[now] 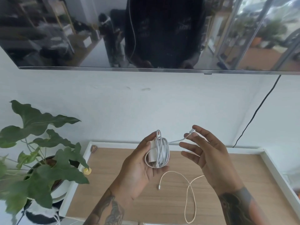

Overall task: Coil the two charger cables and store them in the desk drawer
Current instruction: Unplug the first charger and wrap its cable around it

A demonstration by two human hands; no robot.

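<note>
My left hand (138, 166) holds a white charger cable (159, 151) wound in several loops around its white plug block, above the wooden desk top (129, 200). A short free end of that cable runs right to my right hand (209, 156), whose thumb and forefinger pinch the cable's connector tip (191, 131) while the other fingers spread. A second, cream-coloured cable (189, 192) lies loose and uncoiled on the desk below my hands, its connector (158, 186) near the middle. No drawer is visible.
A leafy potted plant (40, 153) stands left of the desk. A small yellow object (87, 171) sits at the desk's left edge. A wall-mounted screen (146, 33) hangs above, with a black cord (256, 111) running down the wall on the right.
</note>
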